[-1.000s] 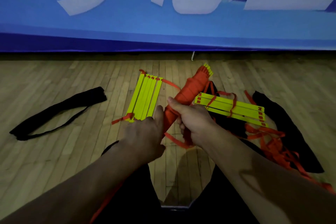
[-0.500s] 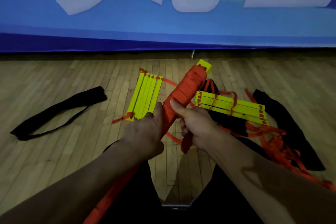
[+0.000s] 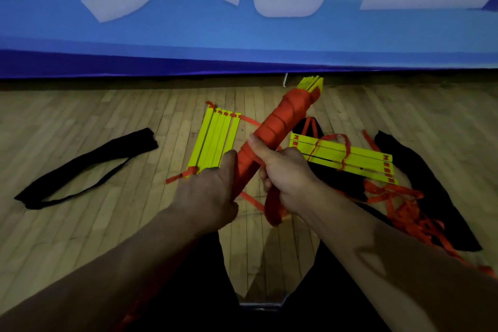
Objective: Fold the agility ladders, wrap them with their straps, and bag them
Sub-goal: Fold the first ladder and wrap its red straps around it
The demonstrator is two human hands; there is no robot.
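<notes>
Left hand [image 3: 207, 194] grips lower end of strap-wrapped ladder bundle [image 3: 277, 127]; right hand [image 3: 285, 175] holds bundle, thumb on top, loose strap [image 3: 272, 207] hanging below.

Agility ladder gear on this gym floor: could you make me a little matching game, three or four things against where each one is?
Things
1. wrapped ladder bundle
2. flat folded ladder
3. ladder with loose strap
4. long black bag

Places
A. far left on the floor
B. gripped in both hands
C. on the floor left of the bundle
D. right of the bundle, lying on a black bag

Pairs: 1-B, 2-C, 3-D, 4-A
</notes>
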